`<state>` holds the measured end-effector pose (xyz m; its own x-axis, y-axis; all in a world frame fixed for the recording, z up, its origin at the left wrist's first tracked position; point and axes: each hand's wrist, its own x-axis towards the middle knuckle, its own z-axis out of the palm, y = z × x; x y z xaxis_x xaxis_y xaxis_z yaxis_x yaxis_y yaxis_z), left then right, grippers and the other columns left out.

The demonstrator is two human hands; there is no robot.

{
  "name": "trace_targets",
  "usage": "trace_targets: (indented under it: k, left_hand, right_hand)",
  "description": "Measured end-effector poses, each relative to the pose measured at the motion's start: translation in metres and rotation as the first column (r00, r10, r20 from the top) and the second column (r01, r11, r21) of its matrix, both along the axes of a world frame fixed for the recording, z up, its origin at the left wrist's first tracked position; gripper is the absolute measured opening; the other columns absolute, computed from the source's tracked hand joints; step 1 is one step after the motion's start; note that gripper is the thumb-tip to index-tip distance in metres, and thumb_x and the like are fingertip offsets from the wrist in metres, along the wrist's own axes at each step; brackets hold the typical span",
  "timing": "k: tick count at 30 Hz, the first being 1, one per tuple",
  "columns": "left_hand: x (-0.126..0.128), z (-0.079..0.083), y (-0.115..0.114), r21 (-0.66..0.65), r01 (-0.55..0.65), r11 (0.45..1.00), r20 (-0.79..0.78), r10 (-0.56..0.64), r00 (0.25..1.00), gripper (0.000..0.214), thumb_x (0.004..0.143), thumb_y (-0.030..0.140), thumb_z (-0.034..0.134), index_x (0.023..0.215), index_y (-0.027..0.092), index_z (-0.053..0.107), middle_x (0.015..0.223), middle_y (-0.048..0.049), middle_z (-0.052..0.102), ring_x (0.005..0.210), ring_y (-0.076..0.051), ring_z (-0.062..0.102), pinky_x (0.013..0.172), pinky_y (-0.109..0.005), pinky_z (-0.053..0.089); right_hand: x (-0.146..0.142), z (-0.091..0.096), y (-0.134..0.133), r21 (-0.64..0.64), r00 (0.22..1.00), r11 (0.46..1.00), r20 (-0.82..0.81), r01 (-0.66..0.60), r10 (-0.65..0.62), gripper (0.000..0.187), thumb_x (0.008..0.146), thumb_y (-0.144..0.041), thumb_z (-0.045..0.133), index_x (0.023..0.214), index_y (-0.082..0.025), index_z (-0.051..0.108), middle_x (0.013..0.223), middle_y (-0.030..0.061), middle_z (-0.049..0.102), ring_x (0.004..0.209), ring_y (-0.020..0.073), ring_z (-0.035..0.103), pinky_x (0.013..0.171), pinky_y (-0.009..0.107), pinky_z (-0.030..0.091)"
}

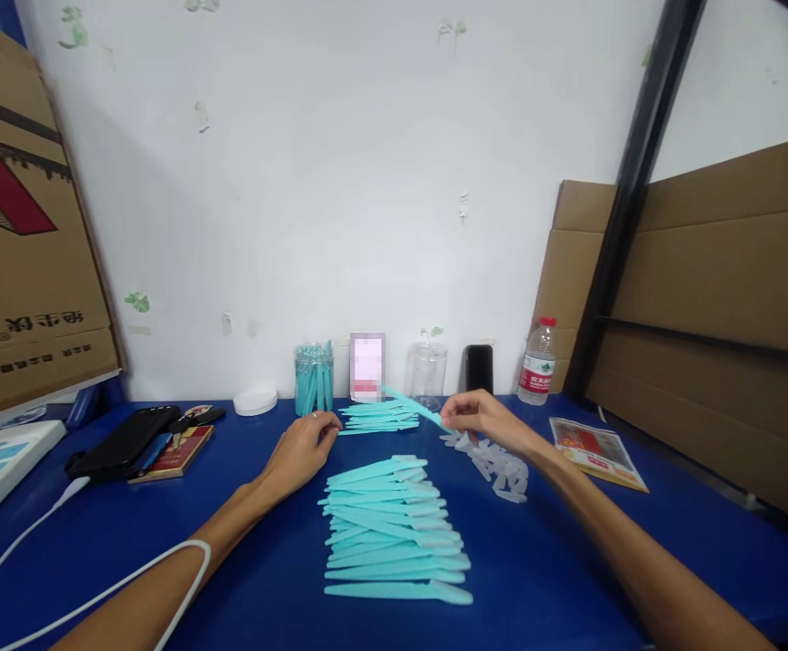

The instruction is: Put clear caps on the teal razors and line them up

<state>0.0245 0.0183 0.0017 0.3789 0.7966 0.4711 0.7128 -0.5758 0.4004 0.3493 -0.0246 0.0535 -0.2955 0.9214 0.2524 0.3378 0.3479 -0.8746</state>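
Note:
My right hand (471, 414) pinches a turquoise eyebrow razor (412, 404) by one end; it slants up to the left over the small pile. The fingers of my left hand (305, 446) are closed at the left end of the nearest razor in that small pile of uncapped turquoise razors (380, 416). In front of both hands lies a larger stack of razors (386, 520), roughly side by side, with clear caps over their right ends. Loose translucent caps (498, 466) form a heap below my right hand.
Along the wall stand a jar full of razors (313, 380), a lit phone (367, 369), a clear jar (426, 372), a dark phone (479, 369) and a water bottle (537, 363). A white lid (255, 401), power bank (126, 440) and booklet (175, 454) lie left; a packet (597, 450) lies right. A white cable (194, 551) crosses my left forearm.

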Motion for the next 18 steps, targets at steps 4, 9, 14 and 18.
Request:
trace_targets:
  k: [4,9,14,18]
  left_hand:
    - [-0.006,-0.001,0.005,0.015,-0.036,0.999,-0.053,0.037,0.998,0.019,0.095,0.026,0.047,0.091,0.019,0.064,0.086,-0.0017,0.065,0.081,-0.018,0.06,0.074,-0.032,0.044]
    - [-0.011,-0.006,0.009,0.008,-0.046,0.999,-0.089,0.047,0.995,0.023,0.095,0.036,0.054,0.095,0.015,0.063,0.092,-0.002,0.065,0.083,-0.016,0.061,0.079,-0.036,0.05]
    - [-0.011,-0.008,0.008,0.009,0.018,1.0,-0.097,-0.017,0.995,0.017,0.092,0.021,0.05,0.1,0.021,0.065,0.103,-0.0047,0.067,0.099,-0.021,0.059,0.087,-0.037,0.046]
    - [-0.009,-0.01,0.007,0.014,0.071,0.997,-0.105,-0.069,0.992,0.029,0.09,0.019,0.047,0.112,0.024,0.065,0.119,-0.0048,0.065,0.112,-0.024,0.054,0.1,-0.038,0.041]
  right_hand:
    - [-0.017,-0.003,-0.01,-0.113,0.976,0.979,0.123,-0.168,0.181,0.016,0.073,-0.032,0.068,0.075,-0.017,0.073,0.064,0.0008,0.062,0.055,0.0119,0.049,0.043,0.02,0.036]
    - [-0.029,-0.011,-0.01,-0.106,0.942,0.971,0.238,-0.216,0.236,0.019,0.075,-0.034,0.067,0.077,-0.018,0.076,0.068,0.0019,0.066,0.055,0.0125,0.05,0.042,0.02,0.035]
    - [-0.034,-0.019,-0.009,-0.091,0.942,0.975,0.253,-0.205,0.222,0.021,0.076,-0.038,0.068,0.078,-0.019,0.078,0.068,0.0024,0.067,0.051,0.0109,0.047,0.041,0.02,0.033]
    - [-0.035,-0.017,-0.009,-0.059,0.966,0.985,0.195,-0.161,0.169,0.027,0.079,-0.041,0.065,0.09,-0.019,0.077,0.073,0.004,0.066,0.057,0.0135,0.052,0.04,0.02,0.035]
